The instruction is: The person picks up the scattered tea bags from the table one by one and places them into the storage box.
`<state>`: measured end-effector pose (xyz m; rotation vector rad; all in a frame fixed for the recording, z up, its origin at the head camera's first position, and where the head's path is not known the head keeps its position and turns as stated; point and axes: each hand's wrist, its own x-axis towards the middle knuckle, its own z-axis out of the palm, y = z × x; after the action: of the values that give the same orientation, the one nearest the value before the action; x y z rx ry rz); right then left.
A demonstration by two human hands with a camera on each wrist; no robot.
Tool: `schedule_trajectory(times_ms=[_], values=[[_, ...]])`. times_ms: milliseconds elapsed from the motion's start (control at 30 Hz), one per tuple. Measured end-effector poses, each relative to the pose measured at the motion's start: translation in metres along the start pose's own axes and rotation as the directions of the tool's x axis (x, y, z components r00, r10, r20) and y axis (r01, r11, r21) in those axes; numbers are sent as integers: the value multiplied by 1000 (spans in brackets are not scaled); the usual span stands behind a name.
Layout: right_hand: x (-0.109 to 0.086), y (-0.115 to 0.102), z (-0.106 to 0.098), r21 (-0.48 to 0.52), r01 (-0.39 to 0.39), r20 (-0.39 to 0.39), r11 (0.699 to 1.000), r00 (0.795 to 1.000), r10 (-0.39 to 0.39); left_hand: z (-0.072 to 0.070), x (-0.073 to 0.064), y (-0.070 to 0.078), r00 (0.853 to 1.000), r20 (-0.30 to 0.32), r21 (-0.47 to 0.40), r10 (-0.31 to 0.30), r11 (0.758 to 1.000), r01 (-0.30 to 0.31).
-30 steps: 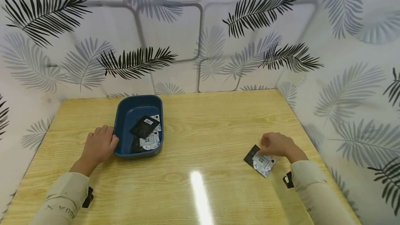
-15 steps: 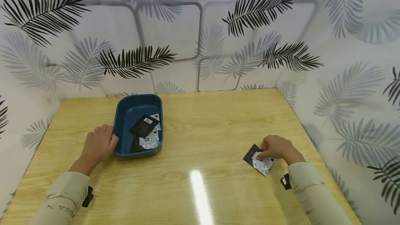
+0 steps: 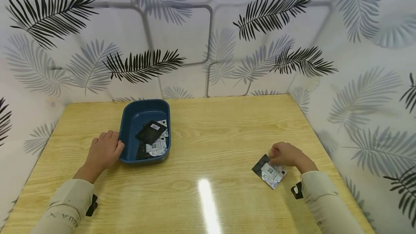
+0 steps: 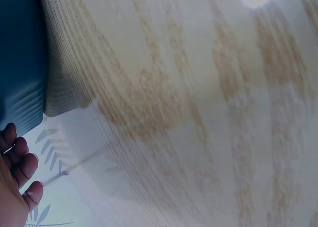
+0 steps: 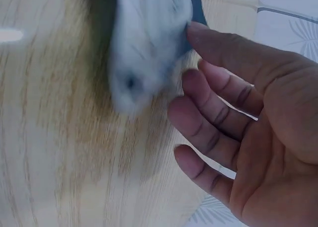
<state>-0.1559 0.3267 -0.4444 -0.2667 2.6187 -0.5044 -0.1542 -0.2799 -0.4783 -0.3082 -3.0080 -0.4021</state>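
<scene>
A flat sachet (image 3: 273,177), part black and part white with a floral print, is at the table's right side. My right hand (image 3: 287,156) pinches its upper edge; in the right wrist view the thumb lies at the dark edge of the blurred sachet (image 5: 144,43), and the other fingers curl loosely below. A blue bin (image 3: 130,154) stands at the left, with several black and white sachets (image 3: 151,132) lying in its right half. My left hand (image 3: 104,151) holds the bin's left rim, its fingers curled outside the wall in the left wrist view.
The wooden table (image 3: 208,133) meets a leaf-patterned backdrop (image 3: 195,46) at its back and sides. A bright light reflection (image 3: 208,205) lies on the tabletop at the front middle. Bare wood separates the bin from the right hand.
My right hand has closed down on the sachet, which has turned and shifted slightly toward me. The left hand and the bin hold their place.
</scene>
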Motion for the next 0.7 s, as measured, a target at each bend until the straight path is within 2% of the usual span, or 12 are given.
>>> schedule_trajectory(times_ms=[67, 133, 267, 400, 533, 700], values=[[-2, 0, 1, 32, 9, 6, 999, 1000, -9, 1, 0, 0, 1000, 5, 2, 0, 1000, 0], [-4, -2, 2, 32, -15, 29, 999, 999, 14, 1, 0, 0, 1000, 11, 3, 1, 1000, -1], [-10, -11, 4, -59, -71, 59, 996, 995, 74, 1, 0, 1, 1000, 8, 5, 4, 1000, -4], [-14, -19, 6, -122, -89, 42, 989, 995, 95, 0, 0, 1, 1000, 4, 5, 8, 1000, -8], [-14, -21, 9, -108, -96, 27, 989, 995, 100, -2, 1, 1, 1000, 9, 8, 0, 1000, 0], [-13, -20, 12, -53, -57, 30, 997, 998, 59, -1, 1, 0, 1000, 8, 10, -4, 1000, 4]])
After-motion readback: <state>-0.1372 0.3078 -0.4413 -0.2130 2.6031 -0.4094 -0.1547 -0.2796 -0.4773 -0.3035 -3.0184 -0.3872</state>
